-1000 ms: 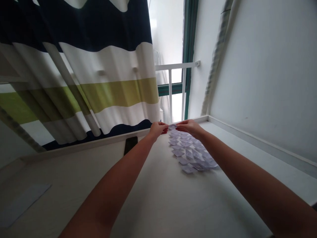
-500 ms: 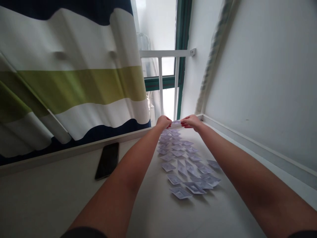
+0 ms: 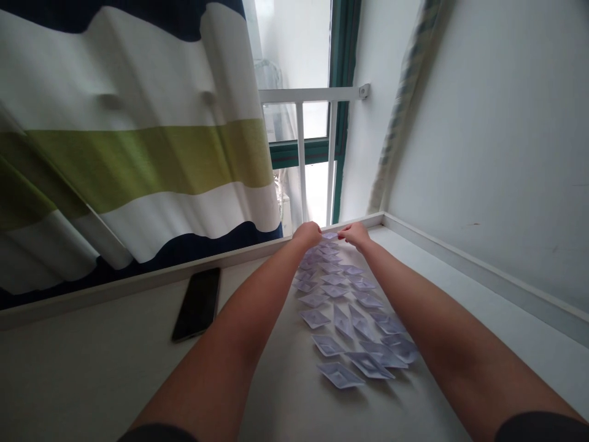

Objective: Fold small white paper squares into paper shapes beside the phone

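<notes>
One paper boat (image 3: 330,236), mid-frame, seemed pinched by fingers of left hand (image 3: 307,233), right hand (image 3: 354,234); dipping right forearm (image 3: 430,307) risked scattering boats (image 3: 341,375).

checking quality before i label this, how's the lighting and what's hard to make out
Head view: the window glares nearly white, while the phone shows little detail; head view: soft shadows lie beside the near paper boats; head view: too small to tell how the left hand and right hand grip the far boat.

The window (image 3: 306,58) glares white; the tabletop (image 3: 280,380) lies dim, with soft shadows.
</notes>
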Demonstrator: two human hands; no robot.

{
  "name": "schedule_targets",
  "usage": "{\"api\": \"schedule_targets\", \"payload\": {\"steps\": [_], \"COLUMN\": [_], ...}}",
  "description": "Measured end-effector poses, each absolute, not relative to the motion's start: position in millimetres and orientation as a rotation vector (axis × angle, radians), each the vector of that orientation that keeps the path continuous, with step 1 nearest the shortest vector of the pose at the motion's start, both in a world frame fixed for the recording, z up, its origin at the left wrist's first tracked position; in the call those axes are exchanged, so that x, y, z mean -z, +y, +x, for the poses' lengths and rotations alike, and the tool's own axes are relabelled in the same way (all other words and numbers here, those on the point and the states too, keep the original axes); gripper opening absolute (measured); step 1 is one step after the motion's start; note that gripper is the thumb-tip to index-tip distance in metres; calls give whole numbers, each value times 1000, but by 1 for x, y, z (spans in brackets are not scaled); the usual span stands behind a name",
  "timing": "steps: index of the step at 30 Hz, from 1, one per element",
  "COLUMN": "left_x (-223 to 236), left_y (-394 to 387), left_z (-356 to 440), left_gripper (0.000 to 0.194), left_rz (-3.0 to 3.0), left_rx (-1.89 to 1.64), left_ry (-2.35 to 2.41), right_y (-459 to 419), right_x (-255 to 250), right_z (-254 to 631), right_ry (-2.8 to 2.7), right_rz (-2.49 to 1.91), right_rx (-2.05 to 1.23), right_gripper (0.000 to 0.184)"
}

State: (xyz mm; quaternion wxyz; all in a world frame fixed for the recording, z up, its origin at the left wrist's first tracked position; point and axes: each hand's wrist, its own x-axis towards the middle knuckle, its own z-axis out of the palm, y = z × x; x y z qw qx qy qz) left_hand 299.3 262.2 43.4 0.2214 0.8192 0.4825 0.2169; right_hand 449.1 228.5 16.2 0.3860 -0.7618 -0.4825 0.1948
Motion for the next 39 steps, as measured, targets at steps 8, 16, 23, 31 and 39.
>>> {"api": "schedule_targets", "payload": {"steps": [8, 16, 23, 31, 39], "left_x": [-44, -45, -42, -47, -54], "left_y": [265, 265, 263, 261, 241], "left_z": [288, 279, 275, 269, 239], "left_gripper": [12, 14, 18, 26, 24], "left_rz": [2195, 2237, 2295, 2323, 2392], "left_rx": [-708, -691, -630, -582, -705], "left_ry": [1341, 1367, 1381, 1408, 1411], "right_y": [234, 233, 237, 237, 224], "right_x": [-12, -12, -5, -5, -26], "right_z": [442, 441, 444, 444, 425], "right_ry": [-1318, -1276, -1217, -1243, -1218], "right_rz": [-2011, -2009, -2000, -2010, -1927], "right_rx": [-506, -538, -515, -483, -325], "right_gripper": [10, 4, 2, 7, 14]}}
